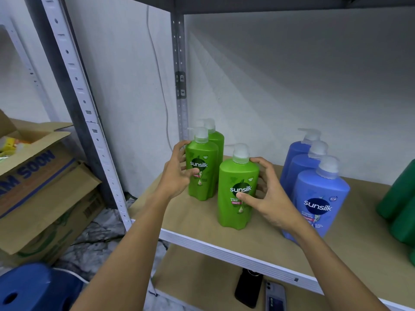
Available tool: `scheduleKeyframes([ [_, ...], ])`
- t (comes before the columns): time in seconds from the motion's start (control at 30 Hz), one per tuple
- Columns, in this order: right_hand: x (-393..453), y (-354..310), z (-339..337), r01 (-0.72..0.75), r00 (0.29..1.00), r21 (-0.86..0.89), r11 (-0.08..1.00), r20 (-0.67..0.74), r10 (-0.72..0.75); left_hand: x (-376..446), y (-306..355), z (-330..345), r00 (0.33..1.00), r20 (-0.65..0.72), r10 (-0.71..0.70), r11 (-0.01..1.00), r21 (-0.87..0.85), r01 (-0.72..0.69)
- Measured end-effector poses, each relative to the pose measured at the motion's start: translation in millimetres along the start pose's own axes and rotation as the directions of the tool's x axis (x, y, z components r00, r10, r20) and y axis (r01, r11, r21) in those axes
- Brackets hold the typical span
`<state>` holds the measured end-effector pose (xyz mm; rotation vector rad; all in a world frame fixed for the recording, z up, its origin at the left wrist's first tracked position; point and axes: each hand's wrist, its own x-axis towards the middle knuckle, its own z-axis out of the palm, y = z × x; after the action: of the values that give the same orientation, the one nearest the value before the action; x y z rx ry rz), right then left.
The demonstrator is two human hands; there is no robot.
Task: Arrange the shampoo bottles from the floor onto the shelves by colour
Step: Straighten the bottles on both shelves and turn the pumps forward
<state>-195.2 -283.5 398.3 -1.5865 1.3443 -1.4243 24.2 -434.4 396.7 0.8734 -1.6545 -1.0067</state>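
A person's 2 bare arms reach in from the bottom of the frame toward a shelf [224,248] with a tan board and white metal edge, running across the lower middle and right.

3 light green shampoo bottles with pump tops stand upright on the shelf at centre. The left hand [178,175] curls its fingers [195,172] around the middle green bottle [202,173], thumb on the label and the other fingers on its left side. Just behind that one stands the back green bottle [216,138], near the wall. The right hand [266,194] grips the front green bottle [235,194], thumb pressed on the label and fingers wrapped around its right side; this one stands closest to the shelf edge, apart from the other 2.

To the right, 3 blue shampoo bottles [321,198] stand in a row from front to back, touching or nearly so. At the far right edge, dark green bottles [399,198] are partly cut off.

On the lower shelf, bottom centre, lie a black object [248,288] and a phone [275,296]. Cardboard boxes [45,194] sit at the left, and a blue plastic stool [33,288] fills the lower left corner.
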Motion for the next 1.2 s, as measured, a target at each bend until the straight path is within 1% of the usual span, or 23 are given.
scheduleKeyframes([
  [0.27,-4,-1,2,0.024,1.0,-0.014,1.0,-0.007,-0.024,-4,3,-1,1.0,0.012,0.009,0.999,0.034,-0.009],
  [0.37,-3,-3,11,0.03,1.0,-0.036,0.999,-0.001,-0.03,-7,6,-5,0.999,-0.036,-0.004,1.0,0.028,0.005],
  [0.47,-2,-7,29,0.05,0.999,-0.053,0.997,-0.004,-0.05,-9,9,-13,0.996,-0.066,-0.057,0.998,-0.013,0.056],
  [0.6,2,-14,58,0.071,0.996,-0.068,0.995,-0.054,-0.075,-19,17,-23,0.99,-0.008,-0.139,0.987,-0.078,0.138],
  [0.77,13,-10,86,0.093,0.985,-0.127,0.988,-0.133,-0.109,-30,23,-34,0.984,0.011,-0.178,0.98,-0.092,0.178],
  [1.0,27,0,111,0.096,0.967,-0.179,0.979,-0.214,-0.134,-37,31,-47,0.989,-0.009,-0.149,0.984,-0.103,0.148],
  [1.2,32,3,119,0.114,0.959,-0.198,0.973,-0.234,-0.16,-39,25,-54,0.99,-0.003,-0.143,0.984,-0.104,0.142],
])
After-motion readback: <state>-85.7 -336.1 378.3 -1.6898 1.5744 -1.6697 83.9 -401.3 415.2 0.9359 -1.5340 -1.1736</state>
